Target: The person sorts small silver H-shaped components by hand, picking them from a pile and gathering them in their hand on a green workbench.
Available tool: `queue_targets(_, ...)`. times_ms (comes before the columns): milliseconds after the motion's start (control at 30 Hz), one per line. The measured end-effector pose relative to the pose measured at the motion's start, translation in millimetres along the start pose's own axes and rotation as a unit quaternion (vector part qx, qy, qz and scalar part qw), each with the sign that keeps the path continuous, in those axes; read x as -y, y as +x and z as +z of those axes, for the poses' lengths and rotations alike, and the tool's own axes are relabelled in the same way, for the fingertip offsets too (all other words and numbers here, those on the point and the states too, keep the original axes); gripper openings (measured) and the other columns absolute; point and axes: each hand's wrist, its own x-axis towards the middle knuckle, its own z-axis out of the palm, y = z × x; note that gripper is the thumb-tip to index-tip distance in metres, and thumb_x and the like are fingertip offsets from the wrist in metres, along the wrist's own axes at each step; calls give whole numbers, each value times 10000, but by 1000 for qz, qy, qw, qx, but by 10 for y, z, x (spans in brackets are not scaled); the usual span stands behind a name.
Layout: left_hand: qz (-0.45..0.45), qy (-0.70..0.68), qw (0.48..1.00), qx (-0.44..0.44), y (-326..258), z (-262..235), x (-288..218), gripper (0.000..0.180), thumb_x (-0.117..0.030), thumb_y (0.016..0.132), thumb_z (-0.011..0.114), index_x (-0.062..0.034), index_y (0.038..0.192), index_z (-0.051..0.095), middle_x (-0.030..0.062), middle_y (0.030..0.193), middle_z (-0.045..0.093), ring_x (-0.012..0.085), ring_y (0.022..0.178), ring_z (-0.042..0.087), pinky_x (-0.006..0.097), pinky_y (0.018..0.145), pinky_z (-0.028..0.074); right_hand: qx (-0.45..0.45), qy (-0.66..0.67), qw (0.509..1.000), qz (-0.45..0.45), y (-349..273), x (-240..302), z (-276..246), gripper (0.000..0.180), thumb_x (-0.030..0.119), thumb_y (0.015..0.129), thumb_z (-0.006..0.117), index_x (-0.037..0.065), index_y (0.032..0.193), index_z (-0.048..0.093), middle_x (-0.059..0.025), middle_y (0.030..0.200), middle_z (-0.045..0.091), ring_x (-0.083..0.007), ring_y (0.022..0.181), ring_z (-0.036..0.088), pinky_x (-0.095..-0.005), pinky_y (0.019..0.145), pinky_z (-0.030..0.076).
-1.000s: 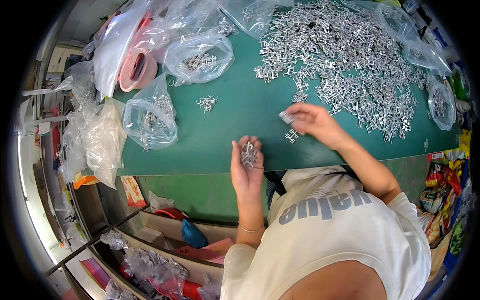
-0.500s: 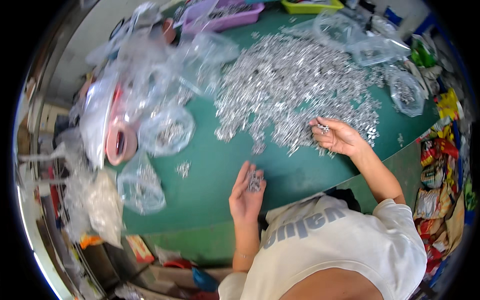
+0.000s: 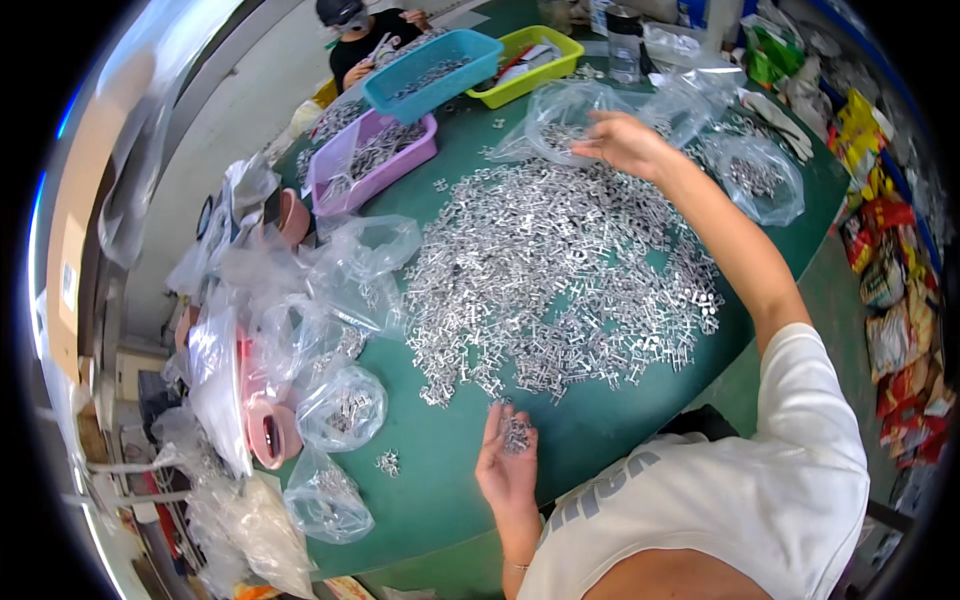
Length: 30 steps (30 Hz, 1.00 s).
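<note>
A wide pile of small silver metal parts (image 3: 550, 270) is spread over the green table. At the near edge of the pile my left hand (image 3: 508, 480) is palm up, its fingers curled around a small handful of these parts. My right hand (image 3: 630, 147) reaches across to the far side, over the mouth of a clear plastic bag (image 3: 572, 100) that has some parts in it. Its fingers are stretched and apart, and I see nothing held in them.
Purple (image 3: 375, 180), blue (image 3: 432, 85) and yellow-green baskets (image 3: 530, 65) stand at the back left; a co-worker (image 3: 385, 30) sits behind them. Clear bags with parts (image 3: 330, 505) line the table's left side. Another bag (image 3: 762, 190) lies at the right, near a dark jar (image 3: 624, 45).
My right hand has gone from the pile's near right edge to the far bag, and its fingers have opened. The left hand still holds its parts. The view has shifted, bringing the co-worker into sight.
</note>
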Motion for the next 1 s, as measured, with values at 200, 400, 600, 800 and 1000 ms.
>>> queue_targets(200, -1, 123, 991, 47, 252, 430, 327, 537, -61, 798, 467, 20, 1304, 306, 150, 1242, 418, 292, 1140, 407, 429, 961, 336, 149, -268, 940, -149, -1123, -867, 269, 447, 246, 883, 524, 55, 1263, 387, -57, 1047, 517, -116, 875, 511, -280, 759, 442)
queue_targets(400, -12, 250, 959, 131, 492, 1067, 981, 563, -165, 896, 403, -21, 1376, 148, 165, 1400, 209, 310, 1305, 198, 426, 1065, 170, 60, -144, 982, -105, -1921, -1245, 449, 387, 190, 884, 509, 48, 1236, 429, -68, 1158, 514, -175, 1060, 492, -349, 940, 368)
queue_targets(600, 7, 270, 915, 301, 512, 1273, 1306, 620, -182, 903, 417, -17, 1386, 64, 210, 1427, 119, 336, 1320, 159, 452, 1073, 149, -11, 546, 826, 141, -1835, -1146, -181, 300, 150, 883, 462, 7, 1146, 470, -122, 1096, 543, -243, 1073, 498, -407, 933, 399)
queue_targets(800, 49, 300, 925, 230, 492, 1155, 1196, 557, -177, 899, 413, 11, 1361, 166, 218, 1387, 222, 348, 1279, 261, 452, 1040, 257, -46, 527, 846, 61, -1998, -817, -306, 348, 198, 900, 375, -20, 1161, 448, -189, 1177, 495, -325, 1090, 484, -431, 950, 395)
queue_targets(1000, 46, 315, 930, 185, 490, 990, 1144, 529, -202, 908, 407, 37, 1341, 220, 221, 1371, 265, 343, 1277, 271, 447, 1036, 261, -3, 546, 836, 53, -2086, -710, -421, 419, 209, 877, 372, -32, 1216, 418, -195, 1251, 446, -334, 1159, 415, -435, 1022, 289)
